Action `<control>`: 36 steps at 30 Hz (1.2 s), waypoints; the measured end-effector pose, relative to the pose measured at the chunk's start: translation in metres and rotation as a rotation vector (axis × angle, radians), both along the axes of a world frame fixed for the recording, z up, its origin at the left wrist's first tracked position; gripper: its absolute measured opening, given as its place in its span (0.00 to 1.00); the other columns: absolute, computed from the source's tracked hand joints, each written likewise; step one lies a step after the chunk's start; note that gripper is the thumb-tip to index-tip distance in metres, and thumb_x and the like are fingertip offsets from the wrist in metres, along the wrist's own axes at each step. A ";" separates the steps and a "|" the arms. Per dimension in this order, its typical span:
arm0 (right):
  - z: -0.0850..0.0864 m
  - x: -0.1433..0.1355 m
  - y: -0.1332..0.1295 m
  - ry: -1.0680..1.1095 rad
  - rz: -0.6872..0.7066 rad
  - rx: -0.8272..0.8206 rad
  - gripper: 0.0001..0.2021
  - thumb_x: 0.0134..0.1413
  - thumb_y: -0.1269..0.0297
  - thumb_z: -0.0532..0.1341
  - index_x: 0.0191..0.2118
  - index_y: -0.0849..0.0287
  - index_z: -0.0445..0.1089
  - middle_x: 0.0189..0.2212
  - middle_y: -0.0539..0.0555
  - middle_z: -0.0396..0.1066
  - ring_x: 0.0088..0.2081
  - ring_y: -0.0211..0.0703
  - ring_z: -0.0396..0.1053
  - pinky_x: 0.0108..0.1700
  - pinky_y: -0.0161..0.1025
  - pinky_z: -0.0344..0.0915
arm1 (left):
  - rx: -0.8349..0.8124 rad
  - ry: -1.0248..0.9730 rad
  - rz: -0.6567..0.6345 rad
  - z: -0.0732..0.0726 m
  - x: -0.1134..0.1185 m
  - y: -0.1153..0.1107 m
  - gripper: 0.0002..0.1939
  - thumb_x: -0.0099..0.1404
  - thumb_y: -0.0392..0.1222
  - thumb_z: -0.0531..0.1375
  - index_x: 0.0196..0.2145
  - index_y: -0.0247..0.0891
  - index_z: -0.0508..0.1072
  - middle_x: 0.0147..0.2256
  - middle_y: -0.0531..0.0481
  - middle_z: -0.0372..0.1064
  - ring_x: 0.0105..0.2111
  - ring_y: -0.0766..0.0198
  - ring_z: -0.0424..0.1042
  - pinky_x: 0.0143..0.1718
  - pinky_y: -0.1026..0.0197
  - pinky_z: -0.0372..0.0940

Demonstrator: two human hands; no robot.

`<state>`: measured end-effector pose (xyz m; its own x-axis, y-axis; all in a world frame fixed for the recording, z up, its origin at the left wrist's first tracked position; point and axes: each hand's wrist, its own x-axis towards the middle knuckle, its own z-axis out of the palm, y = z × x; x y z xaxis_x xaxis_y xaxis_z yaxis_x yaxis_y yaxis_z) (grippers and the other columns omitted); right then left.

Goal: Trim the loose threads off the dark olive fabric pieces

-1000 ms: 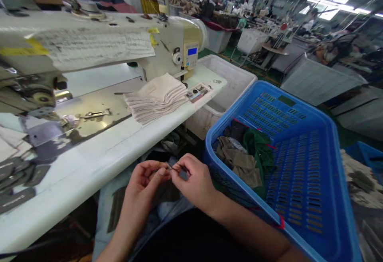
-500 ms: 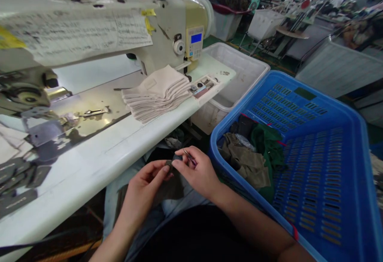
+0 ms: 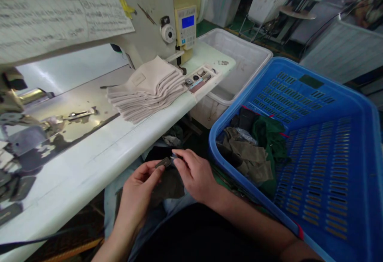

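Over my lap, my left hand (image 3: 142, 184) pinches a small dark label (image 3: 163, 163) between thumb and fingertips. Close to its right, my right hand (image 3: 196, 176) is closed around a small pointed metal tool (image 3: 172, 157). Only the tool's tip shows at the fingertips, by the label's edge; whether it is snips or tweezers I cannot tell. A dark brown-grey piece of cloth (image 3: 167, 188) lies on my lap below both hands. Similar dark labels (image 3: 22, 188) are piled at the left of the sewing table (image 3: 98, 154).
A sewing machine (image 3: 152, 18) stands on the table, with a stack of beige fabric pieces (image 3: 146, 90) before it. The blue basket (image 3: 317, 170) at my right holds brown and green cloth (image 3: 251, 154). Behind is a white bin (image 3: 236, 66).
My hands have drawn slightly apart, and more of the label shows. The tool has turned from pointing up out of my right hand to pointing left at the label. My view has shifted closer.
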<state>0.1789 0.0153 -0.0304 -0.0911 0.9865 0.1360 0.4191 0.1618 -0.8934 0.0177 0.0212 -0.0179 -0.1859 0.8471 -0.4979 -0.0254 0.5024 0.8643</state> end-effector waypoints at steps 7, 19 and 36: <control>-0.001 -0.005 -0.002 -0.226 -0.005 0.015 0.11 0.66 0.62 0.58 0.50 0.56 0.72 0.42 0.53 0.76 0.42 0.45 0.75 0.42 0.37 0.69 | 0.008 0.022 -0.017 0.007 0.005 -0.001 0.23 0.42 0.54 0.74 0.32 0.35 0.80 0.19 0.57 0.66 0.22 0.69 0.61 0.24 0.68 0.58; 0.004 -0.004 -0.002 -0.262 -0.004 -0.004 0.11 0.65 0.64 0.58 0.49 0.56 0.72 0.42 0.53 0.76 0.41 0.45 0.75 0.42 0.38 0.69 | -0.010 -0.012 0.004 0.008 0.007 -0.004 0.23 0.41 0.53 0.75 0.33 0.36 0.80 0.23 0.54 0.72 0.23 0.69 0.64 0.24 0.68 0.59; -0.007 -0.011 0.005 0.776 0.003 -0.562 0.13 0.55 0.56 0.65 0.42 0.59 0.74 0.24 0.46 0.68 0.23 0.34 0.62 0.27 0.33 0.60 | -0.045 -0.027 -0.089 0.013 0.006 -0.003 0.24 0.43 0.56 0.74 0.32 0.36 0.79 0.23 0.53 0.72 0.21 0.67 0.66 0.23 0.66 0.59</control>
<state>0.1683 0.0201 -0.0372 -0.1777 0.9257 -0.3338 -0.3217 -0.3752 -0.8693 0.0238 0.0179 -0.0053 -0.0967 0.8366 -0.5392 -0.0014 0.5416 0.8406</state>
